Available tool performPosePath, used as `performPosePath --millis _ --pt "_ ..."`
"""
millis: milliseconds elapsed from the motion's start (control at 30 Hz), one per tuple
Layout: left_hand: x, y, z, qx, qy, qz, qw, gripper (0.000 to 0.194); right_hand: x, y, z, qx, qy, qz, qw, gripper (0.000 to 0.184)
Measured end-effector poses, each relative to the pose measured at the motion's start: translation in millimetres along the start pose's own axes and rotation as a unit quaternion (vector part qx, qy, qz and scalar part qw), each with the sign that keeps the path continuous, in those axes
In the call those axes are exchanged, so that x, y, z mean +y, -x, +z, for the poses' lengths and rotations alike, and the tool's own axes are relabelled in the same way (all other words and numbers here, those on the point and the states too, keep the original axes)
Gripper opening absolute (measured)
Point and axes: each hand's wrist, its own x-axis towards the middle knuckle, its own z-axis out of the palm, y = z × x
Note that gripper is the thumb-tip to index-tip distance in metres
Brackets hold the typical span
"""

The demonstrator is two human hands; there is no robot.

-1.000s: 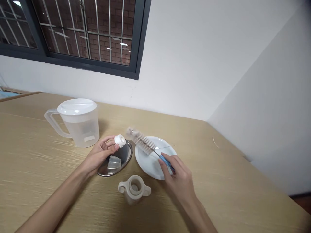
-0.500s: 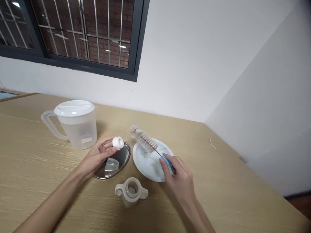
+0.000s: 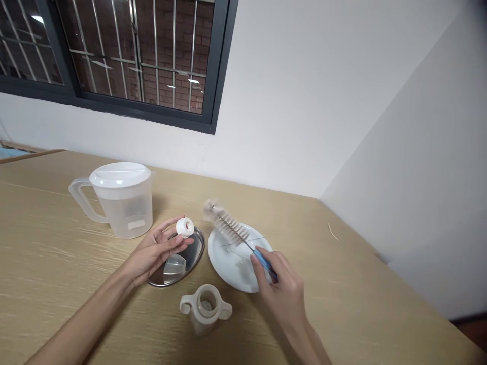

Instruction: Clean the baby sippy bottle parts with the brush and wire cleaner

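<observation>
My left hand [image 3: 158,249] is closed around a small white bottle collar [image 3: 184,228], its round opening facing me. Below that hand lies an oval metal tray [image 3: 197,250] with a clear plastic cap [image 3: 175,264] on it. In my right hand [image 3: 282,278] is the blue handle of a bottle brush [image 3: 231,225], its bristles pointing up and left over a white plate [image 3: 219,263]. Between my forearms an open bottle with two side handles [image 3: 206,310] stands upright.
A lidded plastic pitcher [image 3: 125,208] stands at the back left on the wooden table [image 3: 365,304]. A thin pale strand [image 3: 333,231] lies to the right. Behind the table rise a white wall [image 3: 281,101] and a barred window [image 3: 144,56].
The whole view has shifted slightly downward in the frame. My left hand has turned the collar a little, and more of its opening shows. The right hand keeps its hold on the brush.
</observation>
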Motion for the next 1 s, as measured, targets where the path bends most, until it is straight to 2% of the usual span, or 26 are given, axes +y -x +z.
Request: performPosePath --millis 133,333,567,700,800,900,1000 --pt "0.1 0.0 0.1 0.01 0.016 -0.01 1.0 0.06 -8.1 4.3 4.7 -0.022 -0.016 -0.038 0.999 0.021" --pt "-1.4 -1.7 0.2 0.034 0.012 -0.007 0.999 0.054 -10.0 5.2 4.7 -0.016 -0.018 -0.03 0.999 0.022" --pt "-4.1 -3.7 0.3 0.031 -0.061 0.052 0.996 0.067 -8.9 5.9 5.2 -0.039 -0.016 -0.047 0.998 0.023" --pt "-3.2 -4.4 -1.1 0.057 -0.107 0.064 0.991 0.065 -0.3 3.6 3.4 -0.012 0.056 -0.007 0.998 0.019" --pt "-3.2 -5.9 -2.2 0.073 -0.122 0.068 0.988 0.064 1.9 1.7 -0.2 0.004 0.029 0.012 0.999 0.017" --pt "-3.7 -7.6 -3.5 0.082 -0.129 0.065 0.986 0.066 -1.9 2.5 -1.2 -0.019 -0.021 -0.016 0.999 0.02" --pt "-3.6 -7.9 -4.0 0.076 -0.137 0.063 0.986 0.066 -4.7 4.4 1.5 -0.046 -0.015 -0.043 0.998 0.021"
